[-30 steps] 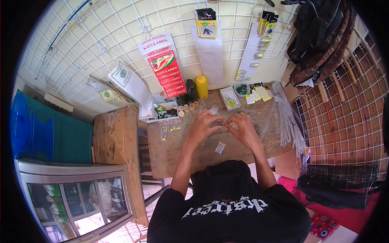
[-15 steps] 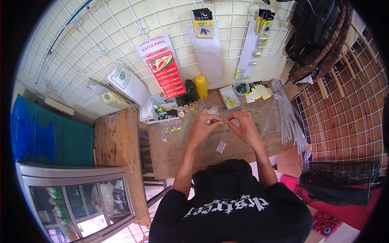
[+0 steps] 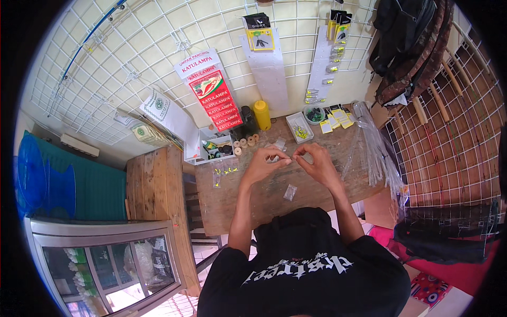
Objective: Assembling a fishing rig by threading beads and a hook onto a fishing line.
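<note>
Above the middle of the wooden table (image 3: 222,203), my left hand (image 3: 265,162) and my right hand (image 3: 316,161) meet fingertip to fingertip. Both are closed in a pinch, thumb against forefinger. Whatever lies between the fingertips is too small to name. Below them on the tabletop is a small clear plastic packet (image 3: 290,192). Clear plastic bags (image 3: 280,143) lie just beyond my left hand. Small yellow-green pieces (image 3: 227,170) are spread out to the left. Past my right hand stands a white tray (image 3: 309,138) holding more yellow-green pieces.
At the back left sits a white box (image 3: 195,158) of small bottles, with wooden spools (image 3: 243,142) beside it. A yellow squeeze bottle (image 3: 262,115) stands near the wall. A bowl (image 3: 315,114), yellow cards (image 3: 338,118) and long clear plastic sleeves (image 3: 372,148) are at the right.
The whole view has shifted slightly. My hands stay together in nearly the same place, with the fingertips still pinched.
</note>
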Demonstrator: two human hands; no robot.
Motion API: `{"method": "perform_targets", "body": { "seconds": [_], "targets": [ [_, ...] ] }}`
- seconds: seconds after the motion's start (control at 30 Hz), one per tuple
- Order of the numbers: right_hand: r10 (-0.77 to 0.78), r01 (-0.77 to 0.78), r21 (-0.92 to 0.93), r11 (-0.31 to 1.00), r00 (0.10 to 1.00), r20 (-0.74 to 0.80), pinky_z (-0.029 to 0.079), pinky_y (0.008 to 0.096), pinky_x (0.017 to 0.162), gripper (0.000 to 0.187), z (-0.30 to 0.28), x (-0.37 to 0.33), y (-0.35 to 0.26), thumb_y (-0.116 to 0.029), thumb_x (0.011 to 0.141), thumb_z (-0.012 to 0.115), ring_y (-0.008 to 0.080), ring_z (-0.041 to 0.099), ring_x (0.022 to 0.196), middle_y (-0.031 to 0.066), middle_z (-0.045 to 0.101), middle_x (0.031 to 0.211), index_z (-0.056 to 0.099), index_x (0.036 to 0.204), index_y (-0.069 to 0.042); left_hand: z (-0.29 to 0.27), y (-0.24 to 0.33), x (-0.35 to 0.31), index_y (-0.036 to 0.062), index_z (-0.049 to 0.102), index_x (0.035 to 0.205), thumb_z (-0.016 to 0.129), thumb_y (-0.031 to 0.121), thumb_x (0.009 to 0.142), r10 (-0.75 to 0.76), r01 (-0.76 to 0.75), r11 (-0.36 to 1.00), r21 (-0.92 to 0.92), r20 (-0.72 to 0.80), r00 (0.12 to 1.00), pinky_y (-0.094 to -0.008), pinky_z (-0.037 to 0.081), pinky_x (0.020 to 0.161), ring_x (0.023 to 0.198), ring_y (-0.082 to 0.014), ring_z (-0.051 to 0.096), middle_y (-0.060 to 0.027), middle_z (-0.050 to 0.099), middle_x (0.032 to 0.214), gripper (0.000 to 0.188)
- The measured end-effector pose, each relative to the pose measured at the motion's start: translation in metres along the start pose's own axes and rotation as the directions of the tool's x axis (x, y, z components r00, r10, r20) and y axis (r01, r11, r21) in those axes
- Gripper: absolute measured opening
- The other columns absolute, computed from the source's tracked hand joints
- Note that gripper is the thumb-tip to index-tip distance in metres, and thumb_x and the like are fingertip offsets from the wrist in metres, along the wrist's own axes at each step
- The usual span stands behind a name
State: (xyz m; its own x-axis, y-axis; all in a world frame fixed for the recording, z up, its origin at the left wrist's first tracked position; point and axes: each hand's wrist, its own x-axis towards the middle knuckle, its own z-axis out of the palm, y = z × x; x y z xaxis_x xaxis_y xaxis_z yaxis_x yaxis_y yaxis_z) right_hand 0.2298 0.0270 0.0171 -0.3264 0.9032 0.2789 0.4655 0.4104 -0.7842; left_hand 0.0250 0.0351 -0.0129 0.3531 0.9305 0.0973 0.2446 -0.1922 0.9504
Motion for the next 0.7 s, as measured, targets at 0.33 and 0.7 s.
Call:
{"method": "perform_targets", "body": {
  "seconds": [0.33,0.7],
  "targets": [
    [0.047,-0.048,0.054,0.997,0.999,0.018,0.046,0.0389,0.074,0.011,0.0,0.001,0.005,-0.011,0.081,0.065,0.029,0.06,0.082,0.0123,0.066,0.083,0.064,0.089,-0.002,-0.001,0.005,-0.003,0.0014,0.071,0.084,0.073,0.016,0.08,-0.178,0.183,0.971,-0.157,0.043,0.983,-0.0195,0.036,0.058,0.067,-0.0019,0.049,0.0026,0.063,0.073,0.015],
    [0.164,-0.17,0.227,0.959,0.985,0.045,0.043,0.0252,0.06,0.015,0.012,-0.004,0.028,-0.016,0.081,0.07,0.0087,0.056,0.066,0.0032,0.067,0.075,0.068,0.086,-0.002,0.009,-0.006,-0.008,0.0002,0.069,0.089,0.071,0.009,0.082,-0.211,0.189,0.915,-0.356,-0.024,0.977,-0.0197,0.042,0.069,0.075,-0.0051,0.057,-0.001,0.066,0.081,0.012]
  ]
}}
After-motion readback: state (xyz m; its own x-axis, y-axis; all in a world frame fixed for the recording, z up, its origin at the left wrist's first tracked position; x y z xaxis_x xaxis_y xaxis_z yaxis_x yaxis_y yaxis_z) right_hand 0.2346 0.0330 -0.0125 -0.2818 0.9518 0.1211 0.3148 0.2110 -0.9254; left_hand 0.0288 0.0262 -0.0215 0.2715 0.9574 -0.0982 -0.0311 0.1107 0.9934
